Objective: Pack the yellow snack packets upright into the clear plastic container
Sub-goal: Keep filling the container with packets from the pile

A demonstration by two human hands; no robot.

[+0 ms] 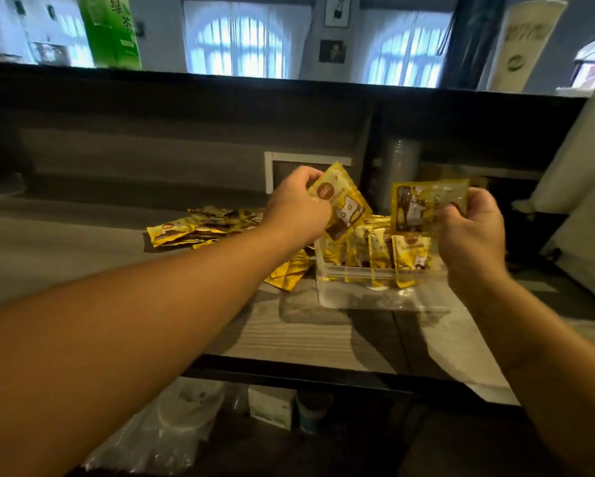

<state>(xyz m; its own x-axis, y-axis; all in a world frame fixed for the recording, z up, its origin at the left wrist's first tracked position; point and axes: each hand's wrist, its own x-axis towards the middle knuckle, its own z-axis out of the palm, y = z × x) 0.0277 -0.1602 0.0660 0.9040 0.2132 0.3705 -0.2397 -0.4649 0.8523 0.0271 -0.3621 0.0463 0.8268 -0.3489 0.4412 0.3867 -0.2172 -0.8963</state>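
Observation:
The clear plastic container sits on the wooden counter and holds several yellow snack packets standing upright in its far half. My left hand grips one yellow packet, tilted, above the container's left end. Above the right end, my right hand holds a second yellow packet by its right edge. A loose pile of yellow packets lies flat on the counter left of the container, with a few more packets against its left wall.
The wooden counter ends in a dark front edge below the container. A dark raised ledge runs behind it, with a grey wrapped cylinder just behind the container. Plastic lids, a small box and a cup sit on a lower shelf.

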